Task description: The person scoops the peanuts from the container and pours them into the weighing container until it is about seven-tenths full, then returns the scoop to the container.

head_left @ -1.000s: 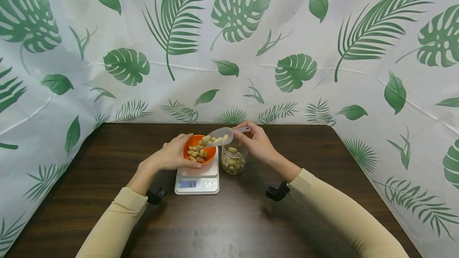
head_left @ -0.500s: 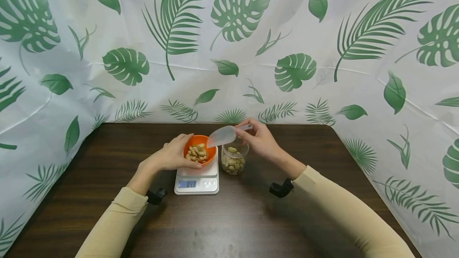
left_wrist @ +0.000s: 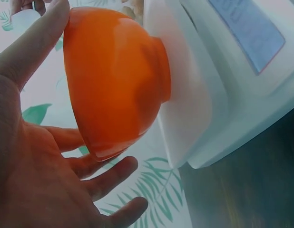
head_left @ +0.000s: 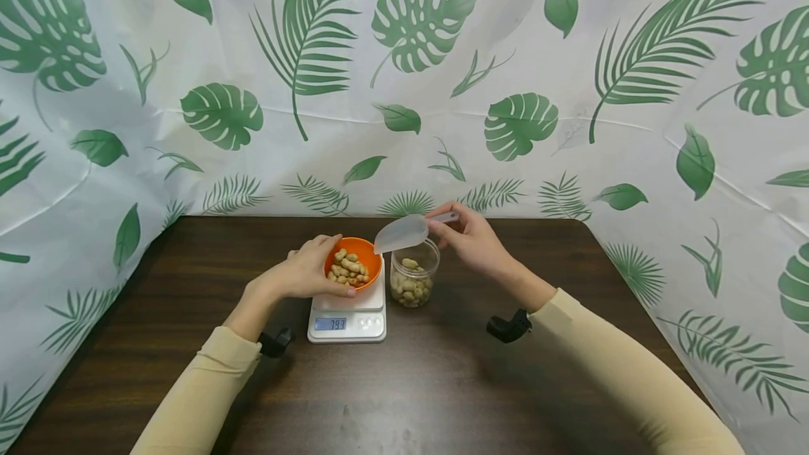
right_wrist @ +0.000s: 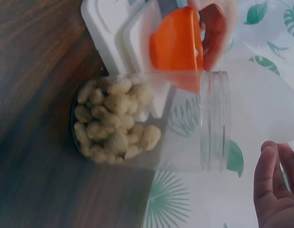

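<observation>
An orange bowl (head_left: 373, 263) of peanuts (head_left: 347, 269) stands on a white kitchen scale (head_left: 360, 328), whose display is lit. My left hand (head_left: 302, 271) holds the bowl by its left side; in the left wrist view its thumb touches the rim (left_wrist: 73, 90) and the other fingers spread around the far side. My right hand (head_left: 470, 237) pinches the handle of a translucent scoop (head_left: 401, 233), raised above a clear jar (head_left: 425, 253). No peanuts show in the scoop. More peanuts (right_wrist: 113, 118) fill the lower part of the jar, seen in the right wrist view.
Everything stands on a dark wooden table (head_left: 404, 399). The jar is just right of the scale. Behind the table hangs a white sheet (head_left: 404, 160) with green leaf prints. Each wrist wears a black camera mount (head_left: 508, 326).
The scoop has emptied its peanuts into the bowl. My right hand has drawn the scoop up and to the right, over the jar. The left hand stays at the bowl; the scale's reading has changed.
</observation>
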The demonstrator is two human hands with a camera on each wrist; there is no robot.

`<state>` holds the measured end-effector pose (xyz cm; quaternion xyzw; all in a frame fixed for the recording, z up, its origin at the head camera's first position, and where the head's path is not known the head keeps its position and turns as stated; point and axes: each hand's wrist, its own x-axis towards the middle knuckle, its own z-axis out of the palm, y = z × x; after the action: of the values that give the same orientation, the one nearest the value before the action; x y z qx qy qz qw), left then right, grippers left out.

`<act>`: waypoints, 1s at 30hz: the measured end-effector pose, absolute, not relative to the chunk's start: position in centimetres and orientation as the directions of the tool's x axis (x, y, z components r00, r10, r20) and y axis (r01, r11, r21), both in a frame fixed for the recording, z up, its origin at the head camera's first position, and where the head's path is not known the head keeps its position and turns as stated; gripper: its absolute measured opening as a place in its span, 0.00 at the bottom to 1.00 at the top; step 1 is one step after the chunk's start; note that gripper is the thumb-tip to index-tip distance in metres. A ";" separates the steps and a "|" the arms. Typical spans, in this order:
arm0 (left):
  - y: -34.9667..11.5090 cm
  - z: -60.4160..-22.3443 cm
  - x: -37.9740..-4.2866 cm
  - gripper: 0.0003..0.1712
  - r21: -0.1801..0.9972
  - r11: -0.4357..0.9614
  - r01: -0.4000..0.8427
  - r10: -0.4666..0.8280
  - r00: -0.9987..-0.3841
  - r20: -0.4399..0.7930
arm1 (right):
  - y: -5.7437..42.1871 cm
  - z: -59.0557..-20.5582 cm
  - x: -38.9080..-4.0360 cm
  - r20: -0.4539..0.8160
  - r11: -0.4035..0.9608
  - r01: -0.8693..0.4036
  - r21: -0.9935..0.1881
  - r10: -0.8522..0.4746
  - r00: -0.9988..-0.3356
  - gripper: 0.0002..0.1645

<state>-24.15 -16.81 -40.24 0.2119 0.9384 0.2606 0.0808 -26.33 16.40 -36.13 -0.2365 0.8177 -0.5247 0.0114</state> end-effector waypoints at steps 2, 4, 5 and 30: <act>-16.7 -40.1 -24.2 0.64 0.516 0.779 0.355 0.441 -0.896 -0.048 | 16.8 -35.9 -26.3 0.234 0.346 -0.383 -0.856 -0.401 -0.886 0.14; -16.6 -40.0 -24.3 0.64 0.510 0.783 0.356 0.441 -0.896 -0.052 | 17.1 -35.6 -26.2 0.238 0.357 -0.392 -0.848 -0.405 -0.883 0.14; -16.6 -40.0 -24.3 0.65 0.509 0.783 0.357 0.442 -0.896 -0.052 | 17.3 -35.5 -26.2 0.238 0.361 -0.395 -0.845 -0.408 -0.881 0.14; -12.1 -39.4 -25.0 0.59 0.487 0.738 0.467 0.500 -0.863 0.071 | 19.4 -32.8 -26.6 0.170 0.489 -0.414 -0.768 -0.467 -0.868 0.13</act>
<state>-24.97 -12.10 -39.39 0.2594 0.9317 0.2523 0.0323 -26.56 19.36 -32.77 -0.2552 0.8623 -0.4364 0.0305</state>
